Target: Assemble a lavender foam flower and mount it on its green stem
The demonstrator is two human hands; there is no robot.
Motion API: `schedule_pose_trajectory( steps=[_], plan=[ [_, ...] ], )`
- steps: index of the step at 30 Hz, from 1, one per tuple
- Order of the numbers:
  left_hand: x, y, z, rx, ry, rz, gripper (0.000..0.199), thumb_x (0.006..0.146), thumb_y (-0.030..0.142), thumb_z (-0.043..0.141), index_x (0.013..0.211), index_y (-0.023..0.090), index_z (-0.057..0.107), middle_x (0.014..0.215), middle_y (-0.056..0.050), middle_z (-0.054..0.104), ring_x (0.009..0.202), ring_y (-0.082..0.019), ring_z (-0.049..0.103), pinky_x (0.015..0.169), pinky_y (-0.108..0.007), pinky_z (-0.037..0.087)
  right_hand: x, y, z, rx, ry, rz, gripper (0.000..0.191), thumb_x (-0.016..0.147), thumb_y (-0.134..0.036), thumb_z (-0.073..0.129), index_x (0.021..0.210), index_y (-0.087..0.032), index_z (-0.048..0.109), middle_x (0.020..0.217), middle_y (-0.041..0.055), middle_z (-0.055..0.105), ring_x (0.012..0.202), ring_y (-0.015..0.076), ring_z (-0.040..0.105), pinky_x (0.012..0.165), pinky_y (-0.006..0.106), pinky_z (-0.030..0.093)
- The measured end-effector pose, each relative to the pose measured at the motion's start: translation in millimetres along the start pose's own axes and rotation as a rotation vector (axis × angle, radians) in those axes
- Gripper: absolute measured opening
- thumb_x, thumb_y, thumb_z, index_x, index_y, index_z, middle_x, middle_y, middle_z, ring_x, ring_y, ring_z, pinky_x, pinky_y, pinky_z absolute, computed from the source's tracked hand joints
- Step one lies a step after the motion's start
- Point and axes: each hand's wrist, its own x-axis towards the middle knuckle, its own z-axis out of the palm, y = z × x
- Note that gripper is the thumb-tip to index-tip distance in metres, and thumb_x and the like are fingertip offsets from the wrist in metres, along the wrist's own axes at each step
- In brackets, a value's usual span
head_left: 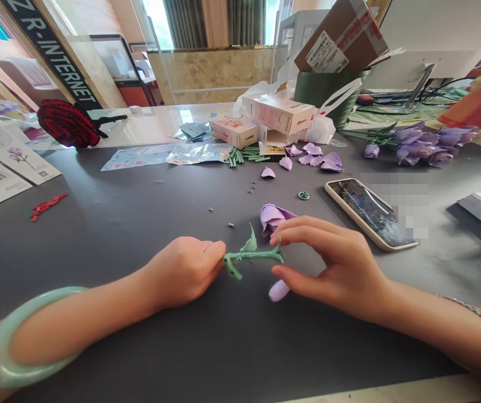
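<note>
My left hand (188, 268) is closed around one end of a green plastic flower stem (257, 255), held level above the dark table (148, 352). A small leaf stands up from the stem, and its flared end points right. My right hand (328, 260) has its thumb and fingers apart around that flared end; whether a fingertip touches it I cannot tell. Behind the right fingertips lies a purple plastic flower head (272, 218), partly hidden. A pale purple rounded piece (279, 290) rests below the right thumb.
Purple petals (331, 162), green stem pieces (237, 158) and small boxes (284, 113) lie toward the back. A phone (370, 212) and purple flowers (425, 143) are on the right. Red pieces (46, 207) and a dark red flower (67, 123) are on the left.
</note>
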Motion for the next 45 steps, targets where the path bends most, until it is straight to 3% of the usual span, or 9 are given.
schedule_pose_trajectory(
  steps=[3,8,14,21,26,34,39,41,45],
  plan=[
    [0,0,0.8,-0.027,0.003,0.018,0.031,0.095,0.012,0.027,0.069,0.020,0.043,0.053,0.001,0.049,0.045,-0.015,0.046,0.047,-0.026,0.032,1,-1,-1,-0.019,-0.026,-0.010,0.014,0.083,-0.014,0.063,0.092,-0.022,0.056,0.090,0.0031,0.066,0.087,0.0156,0.066,0.076,0.025,0.055],
    [1,1,0.0,-0.074,-0.078,-0.007,0.030,0.096,0.014,0.025,0.071,0.020,0.041,0.054,0.001,0.048,0.045,-0.015,0.045,0.047,-0.025,0.031,3,0,-3,-0.106,-0.042,-0.181,0.021,0.083,-0.004,0.055,0.094,-0.022,0.055,0.092,0.0041,0.062,0.084,0.0117,0.062,0.076,0.020,0.053],
    [1,0,-0.3,-0.091,-0.095,-0.007,0.032,0.098,0.018,0.024,0.070,0.021,0.041,0.054,0.002,0.048,0.045,-0.015,0.044,0.047,-0.025,0.030,3,3,-3,-0.103,-0.056,-0.194,0.019,0.084,-0.004,0.056,0.094,-0.020,0.055,0.094,0.0050,0.060,0.086,0.0105,0.060,0.079,0.018,0.052],
    [1,2,0.2,0.019,0.054,0.063,0.038,0.098,0.014,0.023,0.067,0.019,0.046,0.051,0.002,0.047,0.042,-0.014,0.042,0.046,-0.026,0.030,-1,3,1,-0.030,-0.077,-0.154,0.012,0.086,-0.008,0.059,0.094,-0.017,0.057,0.091,0.0044,0.062,0.086,0.0107,0.061,0.077,0.017,0.051],
    [2,5,-2.2,0.139,0.163,0.103,0.042,0.097,0.012,0.026,0.063,0.018,0.049,0.049,0.001,0.046,0.040,-0.014,0.039,0.044,-0.028,0.029,-4,1,4,0.079,-0.105,-0.038,0.006,0.088,-0.013,0.059,0.093,-0.017,0.059,0.087,0.0031,0.064,0.076,0.0101,0.062,0.066,0.016,0.053],
    [3,10,-9.5,0.168,0.241,0.073,0.043,0.095,0.019,0.030,0.059,0.018,0.053,0.050,0.000,0.048,0.043,-0.015,0.040,0.044,-0.030,0.031,-2,-5,4,0.289,-0.154,0.137,0.006,0.086,-0.011,0.061,0.088,-0.016,0.058,0.081,0.0007,0.061,0.066,0.0062,0.059,0.063,0.011,0.053],
    [1,19,-16.9,0.251,0.364,0.069,0.058,0.097,0.053,0.029,0.067,0.014,0.059,0.053,-0.003,0.053,0.046,-0.018,0.047,0.045,-0.033,0.032,-8,-7,8,0.257,-0.179,0.085,0.007,0.087,-0.013,0.062,0.090,-0.017,0.057,0.083,0.0008,0.060,0.070,0.0074,0.056,0.063,0.013,0.050],
    [1,24,-18.6,0.280,0.392,0.085,0.056,0.096,0.054,0.032,0.071,0.013,0.060,0.055,-0.004,0.056,0.047,-0.018,0.050,0.045,-0.033,0.033,-10,-9,9,0.237,-0.186,0.051,0.010,0.087,-0.013,0.062,0.093,-0.018,0.056,0.085,0.0009,0.060,0.071,0.0073,0.055,0.064,0.013,0.049],
    [2,35,-20.0,0.317,0.425,0.106,0.033,0.091,0.042,0.052,0.084,0.011,0.062,0.059,-0.003,0.061,0.048,-0.019,0.055,0.044,-0.033,0.033,-12,-12,9,0.211,-0.178,-0.005,0.014,0.088,-0.010,0.059,0.099,-0.018,0.055,0.090,0.0021,0.060,0.074,0.0068,0.056,0.067,0.012,0.049]
  ],
)
